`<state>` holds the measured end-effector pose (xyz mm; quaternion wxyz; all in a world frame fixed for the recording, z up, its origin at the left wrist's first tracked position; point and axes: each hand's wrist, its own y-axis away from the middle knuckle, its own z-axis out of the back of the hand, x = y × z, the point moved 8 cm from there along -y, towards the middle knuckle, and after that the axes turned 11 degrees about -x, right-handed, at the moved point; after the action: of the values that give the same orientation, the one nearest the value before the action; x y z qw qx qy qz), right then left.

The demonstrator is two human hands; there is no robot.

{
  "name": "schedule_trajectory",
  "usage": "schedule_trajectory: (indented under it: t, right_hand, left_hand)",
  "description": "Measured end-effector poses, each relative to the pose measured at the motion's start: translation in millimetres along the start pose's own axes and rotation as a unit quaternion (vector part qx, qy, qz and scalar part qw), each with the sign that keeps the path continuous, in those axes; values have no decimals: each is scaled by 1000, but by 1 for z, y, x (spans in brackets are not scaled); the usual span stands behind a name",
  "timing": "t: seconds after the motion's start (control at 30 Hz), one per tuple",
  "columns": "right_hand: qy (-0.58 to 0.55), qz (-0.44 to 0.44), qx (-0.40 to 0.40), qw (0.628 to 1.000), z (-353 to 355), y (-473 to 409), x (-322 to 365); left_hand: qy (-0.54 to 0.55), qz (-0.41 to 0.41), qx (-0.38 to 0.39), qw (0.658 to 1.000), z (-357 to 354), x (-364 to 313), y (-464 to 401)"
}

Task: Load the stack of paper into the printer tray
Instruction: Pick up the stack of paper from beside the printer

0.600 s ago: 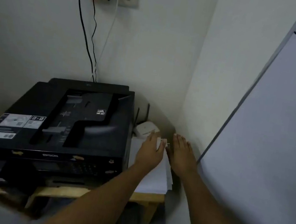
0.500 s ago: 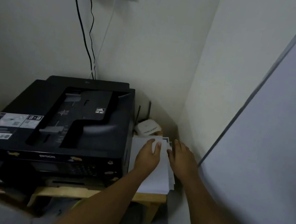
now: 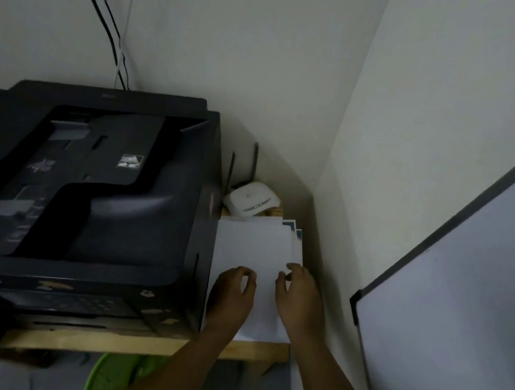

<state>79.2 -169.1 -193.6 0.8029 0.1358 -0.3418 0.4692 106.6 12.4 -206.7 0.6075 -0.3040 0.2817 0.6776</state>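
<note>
So your hands are both down on the stack of paper (image 3: 254, 248), which is lying flat on the wooden table (image 3: 261, 350) in the gap between the black printer (image 3: 82, 187) and the right wall. Your left hand (image 3: 231, 295) sits on the near part of the top sheet with the fingers curled in, thumb and fingertips close together like they're pinching at the sheet, though honestly I can't tell if they've actually got any paper between them. Your right hand (image 3: 300, 297) is at the stack's right edge, fingers bent over that edge, touching it; whether it's gripping sheets or just resting there is hard to make out too. A few sheets at the far right corner are fanned out and show a dark printed border. Just behind the paper there's a small white router (image 3: 253, 202) with two antennas sticking up. Under the table edge you can see a green basket (image 3: 112, 381), and a whiteboard (image 3: 467, 312) leans along the right side.
</note>
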Motion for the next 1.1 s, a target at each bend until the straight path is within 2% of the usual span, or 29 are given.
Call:
schedule_trajectory:
  t: [0.1,0.23,0.6,0.83,1.1]
  right_hand:
    - [6,-10,-21,1000,-10,-7,-17]
    - [-12,-46,-31,998,-23,-15,-35]
    - [-8,-80,-41,996,-43,-20,-49]
    - [11,-54,-65,996,-43,-18,-43]
    - [-61,-83,-50,993,-48,-21,-44]
  left_hand:
    - [-39,-66,-21,997,-12,9,-7]
    - [-107,-106,-12,989,-28,23,-15]
    - [-127,-115,-23,985,-42,47,-25]
    - [-149,-131,-29,980,-44,49,-24]
    - [-157,-130,-30,979,-43,48,-24]
